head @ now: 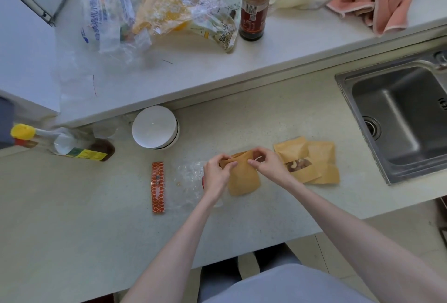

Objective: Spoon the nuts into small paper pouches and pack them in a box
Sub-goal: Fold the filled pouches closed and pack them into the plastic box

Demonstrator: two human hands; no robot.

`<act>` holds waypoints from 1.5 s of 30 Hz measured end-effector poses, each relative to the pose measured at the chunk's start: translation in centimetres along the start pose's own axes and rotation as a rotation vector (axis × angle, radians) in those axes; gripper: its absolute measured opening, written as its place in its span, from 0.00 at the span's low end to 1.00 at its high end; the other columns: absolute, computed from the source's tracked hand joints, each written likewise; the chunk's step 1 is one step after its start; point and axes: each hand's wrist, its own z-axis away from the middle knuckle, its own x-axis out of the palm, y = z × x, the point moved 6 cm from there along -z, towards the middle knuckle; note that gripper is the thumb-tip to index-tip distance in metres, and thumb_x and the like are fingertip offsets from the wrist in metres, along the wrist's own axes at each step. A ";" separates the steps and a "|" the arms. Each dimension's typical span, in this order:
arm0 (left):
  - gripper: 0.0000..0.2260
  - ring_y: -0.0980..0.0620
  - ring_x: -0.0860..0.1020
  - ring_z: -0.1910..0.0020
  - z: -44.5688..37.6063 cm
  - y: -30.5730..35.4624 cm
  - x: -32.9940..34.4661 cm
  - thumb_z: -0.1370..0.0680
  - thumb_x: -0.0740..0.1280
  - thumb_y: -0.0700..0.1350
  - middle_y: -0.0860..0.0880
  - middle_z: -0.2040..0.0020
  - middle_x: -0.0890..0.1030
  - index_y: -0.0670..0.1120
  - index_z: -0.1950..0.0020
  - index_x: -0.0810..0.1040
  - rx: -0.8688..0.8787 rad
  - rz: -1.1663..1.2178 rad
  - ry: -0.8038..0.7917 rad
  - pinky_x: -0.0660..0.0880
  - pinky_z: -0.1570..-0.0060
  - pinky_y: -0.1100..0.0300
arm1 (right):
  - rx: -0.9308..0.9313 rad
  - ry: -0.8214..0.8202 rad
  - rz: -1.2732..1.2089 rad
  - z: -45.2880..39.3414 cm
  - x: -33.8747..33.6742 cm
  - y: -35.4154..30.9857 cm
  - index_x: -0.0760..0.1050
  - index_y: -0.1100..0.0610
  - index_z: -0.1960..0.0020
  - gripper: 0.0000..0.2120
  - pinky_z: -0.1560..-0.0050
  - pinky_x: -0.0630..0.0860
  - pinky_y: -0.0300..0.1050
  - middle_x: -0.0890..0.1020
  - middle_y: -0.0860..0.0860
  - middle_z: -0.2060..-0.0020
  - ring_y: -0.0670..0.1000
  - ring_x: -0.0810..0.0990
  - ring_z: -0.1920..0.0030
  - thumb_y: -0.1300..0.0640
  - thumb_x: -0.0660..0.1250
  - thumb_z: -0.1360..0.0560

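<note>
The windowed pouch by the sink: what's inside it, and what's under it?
Through the window of the windowed pouch, mixed nuts show, a cashew among them. It overlaps a second paper pouch lying partly beneath. How full either is, the paper hides.

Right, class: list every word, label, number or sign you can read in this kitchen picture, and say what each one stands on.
None can be read with certainty.
Dark sauce bottle: barcode and red label, print too blurred.
Clear plastic bags: blue characters, too blurred.
Printed wrapper: characters too small to read.
Orange packet: small label, unreadable.
Yellow-capped bottle: yellow-green label, unreadable.
Paper pouches: no print visible.
</note>
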 end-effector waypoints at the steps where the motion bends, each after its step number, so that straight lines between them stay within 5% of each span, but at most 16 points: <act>1: 0.06 0.59 0.74 0.69 0.1 0.4 -0.2 0.27 0.74 0.46 0.59 0.64 0.81 0.56 0.61 0.80 0.015 0.009 -0.006 0.68 0.69 0.63 | -0.020 0.015 -0.017 0.1 -0.4 -0.4 0.78 0.58 0.47 0.10 0.53 0.76 0.42 0.81 0.51 0.56 0.50 0.79 0.55 0.57 0.72 0.27; 5: 0.11 0.60 0.77 0.68 0.7 3.2 -1.4 0.26 0.73 0.44 0.62 0.65 0.81 0.60 0.63 0.80 0.135 0.032 0.004 0.70 0.69 0.66 | -0.132 0.068 -0.051 0.8 -2.4 -2.9 0.81 0.54 0.56 0.03 0.59 0.75 0.40 0.83 0.50 0.63 0.49 0.80 0.59 0.57 0.73 0.28; 10: 0.17 0.65 0.81 0.59 1.4 8.8 -4.9 0.27 0.74 0.40 0.62 0.62 0.82 0.59 0.46 0.75 0.298 0.028 0.068 0.77 0.60 0.65 | -0.400 0.172 0.056 2.2 -5.6 -9.3 0.83 0.54 0.57 0.02 0.65 0.72 0.35 0.82 0.46 0.67 0.43 0.78 0.65 0.59 0.74 0.30; 12: 0.15 0.65 0.81 0.58 1.7 12.0 -6.9 0.27 0.74 0.39 0.62 0.61 0.82 0.56 0.46 0.78 0.413 0.002 0.092 0.78 0.59 0.64 | -0.527 0.217 0.126 3.1 -6.9 -12.7 0.84 0.54 0.57 0.04 0.64 0.70 0.30 0.81 0.43 0.67 0.38 0.76 0.66 0.61 0.75 0.31; 15: 0.06 0.62 0.82 0.60 2.5 16.4 -10.2 0.27 0.75 0.39 0.57 0.60 0.84 0.49 0.54 0.84 0.560 -0.037 0.163 0.79 0.59 0.57 | -0.658 0.307 0.156 4.8 -9.1 -18.1 0.84 0.57 0.58 0.04 0.62 0.72 0.38 0.76 0.39 0.69 0.40 0.74 0.66 0.63 0.75 0.32; 18: 0.03 0.54 0.82 0.62 4.5 21.2 -13.2 0.27 0.75 0.42 0.51 0.61 0.85 0.46 0.55 0.84 0.775 -0.245 0.306 0.78 0.62 0.58 | -0.825 0.368 0.230 7.4 -10.2 -23.8 0.83 0.61 0.61 0.03 0.63 0.75 0.49 0.81 0.49 0.69 0.50 0.74 0.64 0.67 0.75 0.33; 22: 0.01 0.51 0.80 0.64 7.7 26.1 -16.6 0.26 0.73 0.43 0.51 0.63 0.84 0.47 0.57 0.84 0.948 -0.424 0.487 0.73 0.69 0.59 | -1.003 0.438 0.367 11.2 -10.6 -30.4 0.82 0.62 0.62 0.05 0.66 0.76 0.52 0.83 0.52 0.68 0.56 0.77 0.63 0.71 0.72 0.33; 31: 0.03 0.52 0.79 0.65 12.2 31.0 -23.9 0.28 0.73 0.42 0.54 0.67 0.81 0.49 0.60 0.83 1.023 -0.461 0.560 0.74 0.71 0.58 | -0.985 0.534 0.292 16.1 -10.9 -36.7 0.84 0.54 0.60 0.09 0.62 0.65 0.28 0.74 0.43 0.70 0.40 0.71 0.67 0.66 0.70 0.30; 39: 0.02 0.58 0.68 0.70 14.6 33.1 -25.4 0.32 0.72 0.46 0.64 0.74 0.60 0.52 0.65 0.82 1.087 -0.419 0.561 0.70 0.75 0.61 | -1.061 0.556 0.325 19.6 -11.6 -38.7 0.82 0.55 0.64 0.11 0.60 0.71 0.49 0.69 0.33 0.73 0.36 0.70 0.63 0.70 0.68 0.34; 45: 0.02 0.57 0.72 0.64 14.0 32.8 -24.1 0.29 0.69 0.47 0.61 0.72 0.72 0.53 0.61 0.81 0.996 -0.385 0.447 0.68 0.70 0.61 | -1.065 0.544 0.384 20.9 -12.4 -38.4 0.80 0.58 0.67 0.11 0.58 0.63 0.41 0.66 0.34 0.74 0.41 0.70 0.67 0.72 0.67 0.37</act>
